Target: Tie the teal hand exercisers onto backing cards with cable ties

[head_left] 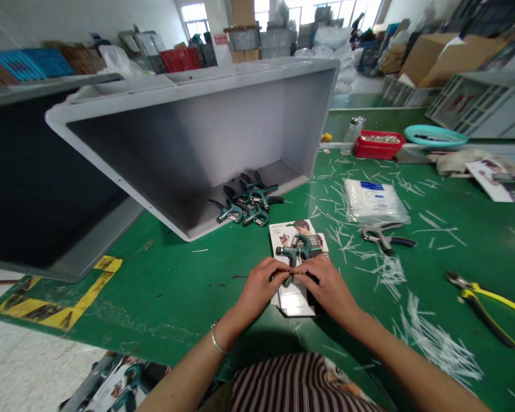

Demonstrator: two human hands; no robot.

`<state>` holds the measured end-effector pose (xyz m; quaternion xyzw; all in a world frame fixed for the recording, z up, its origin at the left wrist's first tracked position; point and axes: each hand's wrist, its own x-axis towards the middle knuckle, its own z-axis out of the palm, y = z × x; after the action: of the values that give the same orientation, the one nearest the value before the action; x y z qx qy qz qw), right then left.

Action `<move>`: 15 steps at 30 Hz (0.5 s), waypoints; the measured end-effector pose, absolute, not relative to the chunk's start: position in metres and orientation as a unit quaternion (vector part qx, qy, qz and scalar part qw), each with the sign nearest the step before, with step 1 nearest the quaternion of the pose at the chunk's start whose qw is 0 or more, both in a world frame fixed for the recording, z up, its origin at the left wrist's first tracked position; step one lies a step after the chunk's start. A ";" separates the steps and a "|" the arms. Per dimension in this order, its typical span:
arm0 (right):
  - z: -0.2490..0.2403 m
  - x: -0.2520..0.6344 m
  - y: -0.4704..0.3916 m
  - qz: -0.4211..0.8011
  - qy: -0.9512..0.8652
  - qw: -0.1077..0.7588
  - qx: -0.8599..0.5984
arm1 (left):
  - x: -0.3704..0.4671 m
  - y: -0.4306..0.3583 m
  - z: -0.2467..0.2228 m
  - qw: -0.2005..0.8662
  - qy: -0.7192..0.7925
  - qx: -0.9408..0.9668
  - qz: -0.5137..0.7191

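A green hand grip exerciser [300, 247] with a metal spring lies on a printed card package [294, 300] in front of me. My left hand [261, 284] pinches the exerciser's lower end from the left, thumb and forefinger closed. From the right, my right hand [326, 281] meets it with its fingertips pressed together at the same spot. Whatever tiny piece sits between the right fingertips is hidden. Several more green exercisers [251, 200] are heaped at the mouth of a tipped grey crate [302, 166]. A grey exerciser [384, 236] with dark handles lies to the right.
Yellow-and-black cutting pliers [472, 289] lie at the right. Thin white plastic strips [438, 343] are scattered over the green table [189, 286]. Beyond are a clear bag of white strips [373, 200], a red bin [377, 146] and a turquoise basin [435, 135]. A second crate [81, 252] stands left.
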<state>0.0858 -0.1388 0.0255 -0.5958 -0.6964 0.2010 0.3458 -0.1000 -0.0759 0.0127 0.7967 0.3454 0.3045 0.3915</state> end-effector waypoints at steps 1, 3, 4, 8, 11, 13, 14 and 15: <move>0.025 0.086 -0.139 0.205 -0.681 0.354 -0.607 | -0.100 -0.074 0.012 0.398 0.347 0.793 0.304; 0.025 0.086 -0.140 0.210 -0.661 0.365 -0.621 | -0.100 -0.071 0.011 0.410 0.354 0.785 0.300; 0.025 0.087 -0.140 0.210 -0.662 0.363 -0.621 | -0.101 -0.070 0.011 0.414 0.358 0.782 0.296; 0.027 0.095 -0.138 0.183 -0.701 0.317 -0.612 | -0.100 -0.070 0.010 0.418 0.359 0.785 0.283; 0.029 0.099 -0.137 0.124 -0.740 0.257 -0.609 | -0.096 -0.074 0.010 0.427 0.362 0.772 0.301; 0.030 0.098 -0.136 0.083 -0.761 0.209 -0.608 | -0.094 -0.076 0.010 0.443 0.371 0.751 0.320; 0.031 0.097 -0.136 0.066 -0.768 0.188 -0.608 | -0.093 -0.077 0.010 0.450 0.375 0.741 0.328; 0.032 0.096 -0.136 0.052 -0.774 0.172 -0.608 | -0.092 -0.078 0.010 0.457 0.377 0.734 0.332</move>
<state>0.0957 -0.1356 0.0320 -0.6076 -0.7735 0.0525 0.1723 -0.0917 -0.0777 0.0098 0.7337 0.3773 0.3321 0.4572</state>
